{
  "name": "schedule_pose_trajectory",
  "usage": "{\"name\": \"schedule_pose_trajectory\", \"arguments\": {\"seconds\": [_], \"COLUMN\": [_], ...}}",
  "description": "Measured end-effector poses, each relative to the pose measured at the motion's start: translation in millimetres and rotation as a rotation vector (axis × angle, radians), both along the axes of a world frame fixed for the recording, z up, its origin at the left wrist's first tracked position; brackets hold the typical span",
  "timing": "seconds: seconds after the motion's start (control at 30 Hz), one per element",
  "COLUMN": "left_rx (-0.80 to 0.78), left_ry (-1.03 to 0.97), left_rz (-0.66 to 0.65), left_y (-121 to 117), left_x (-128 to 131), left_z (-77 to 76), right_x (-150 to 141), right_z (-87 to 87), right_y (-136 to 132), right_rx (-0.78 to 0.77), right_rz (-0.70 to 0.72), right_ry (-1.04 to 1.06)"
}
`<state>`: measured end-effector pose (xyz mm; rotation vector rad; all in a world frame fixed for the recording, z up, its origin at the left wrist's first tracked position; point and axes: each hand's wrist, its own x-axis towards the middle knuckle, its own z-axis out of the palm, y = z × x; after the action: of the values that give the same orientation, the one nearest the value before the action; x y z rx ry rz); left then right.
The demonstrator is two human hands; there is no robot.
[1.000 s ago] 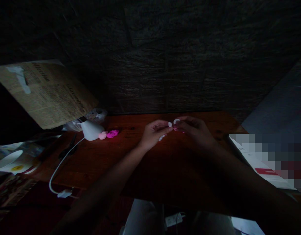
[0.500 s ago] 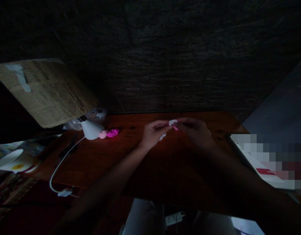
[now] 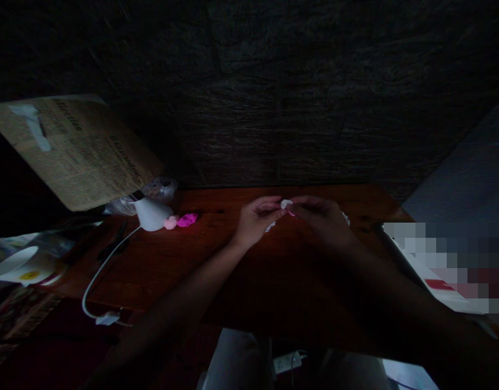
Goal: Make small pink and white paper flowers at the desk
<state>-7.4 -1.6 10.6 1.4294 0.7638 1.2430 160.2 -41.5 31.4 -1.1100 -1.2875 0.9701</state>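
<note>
Together now come the white bits that were apart a second ago, meeting as one white piece (image 3: pixel 286 204) between my hands! Left hand (image 3: pixel 255 221) pinches one side, right hand (image 3: pixel 329 221) the other, fingertips closed on it, just above the desk (image 3: pixel 172 265). Pink material (image 3: pixel 291 213) peeks out below, by my right thumb. Off left, a pale pink lump (image 3: pixel 170 222) touches a magenta lump (image 3: pixel 188 219).

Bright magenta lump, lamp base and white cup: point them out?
Magenta lump (image 3: pixel 188 220): head view, middle of its top.
Lamp base (image 3: pixel 150 215): head view, its white side.
White cup (image 3: pixel 25 264): head view, its outer wall.
</note>
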Motion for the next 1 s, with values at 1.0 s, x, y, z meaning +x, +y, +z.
{"name": "schedule_pose_trajectory", "arguments": {"seconds": [1.0], "left_rx": [0.011], "left_ry": [-0.010], "left_rz": [-0.005], "left_y": [3.7], "left_x": [-1.7], "left_z": [-2.1], "right_x": [0.5], "right_z": [-3.2], "right_y": [2.7], "right_rx": [0.037], "right_rz": [0.048], "right_ry": [-0.063]}}
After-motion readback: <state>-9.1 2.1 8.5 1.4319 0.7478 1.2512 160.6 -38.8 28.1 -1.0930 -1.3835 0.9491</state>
